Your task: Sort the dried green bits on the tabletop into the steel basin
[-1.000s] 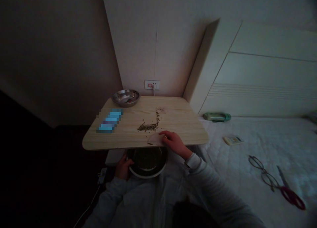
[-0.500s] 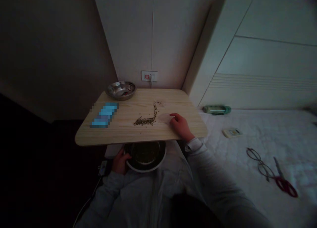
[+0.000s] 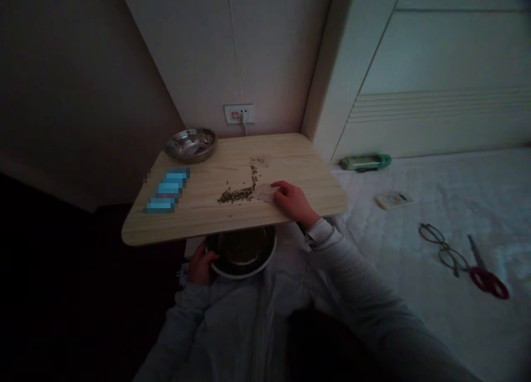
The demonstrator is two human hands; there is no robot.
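Observation:
My right hand is closed on a thin translucent sheet, held low over the right part of a small wooden table. The sheet's left edge lies at the right end of a pile of small dark greenish grains. A thin trail of grains runs from there toward the back of the table. Below the table's front edge, my left hand grips the left rim of a dark bowl with a white rim. The table top hides the bowl's far side, and its contents are too dark to make out.
A steel bowl stands at the table's back left, behind a blurred-out phone. On the bed to the right lie a green bottle, a pale remote-like device, glasses and red-handled scissors. A plugged-in wall socket is behind.
The camera view has tilted and shifted. My right hand has brought the translucent sheet slightly left, up to the grain pile. My left hand stays on the bowl's rim.

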